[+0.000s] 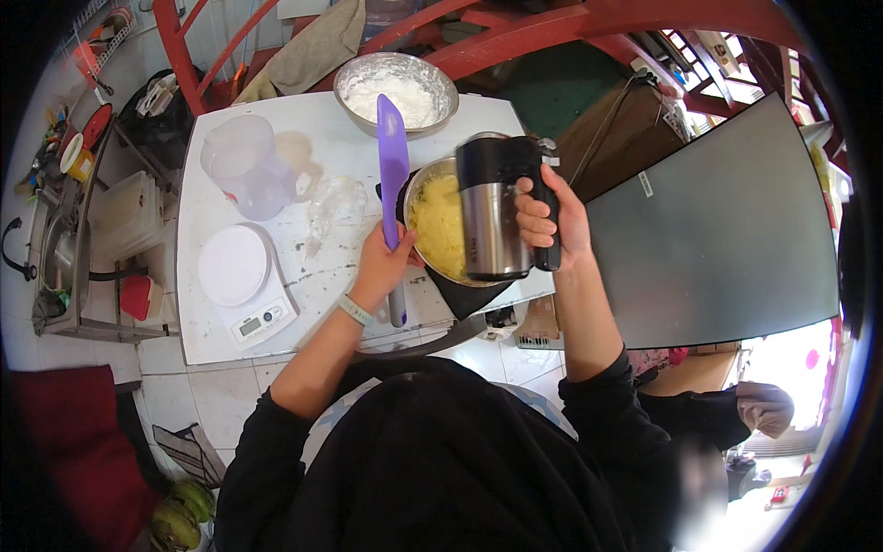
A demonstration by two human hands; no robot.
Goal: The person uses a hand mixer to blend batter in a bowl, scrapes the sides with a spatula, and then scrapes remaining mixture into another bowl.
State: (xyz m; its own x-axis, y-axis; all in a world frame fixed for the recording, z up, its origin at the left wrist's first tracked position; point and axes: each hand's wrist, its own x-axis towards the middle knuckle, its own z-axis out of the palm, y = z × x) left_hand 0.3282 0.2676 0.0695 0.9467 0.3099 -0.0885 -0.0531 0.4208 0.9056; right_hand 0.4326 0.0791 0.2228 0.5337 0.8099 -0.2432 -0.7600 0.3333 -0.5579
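Observation:
My right hand is wrapped round the black handle of a silver and black hand mixer. The mixer's body covers the right part of a metal bowl and hides its beaters. Inside the bowl lies a pale yellow mixture. At the bowl's left rim, my left hand is closed on a purple spatula, its blade pointing away from me. The fingers of that hand are partly hidden behind the bowl's edge. Under the bowl a dark cloth shows.
Beyond the bowl stands a wide metal bowl of white powder. A clear plastic jug, a crumpled plastic bag and a white kitchen scale sit at the left of the white table. A large dark panel stands right.

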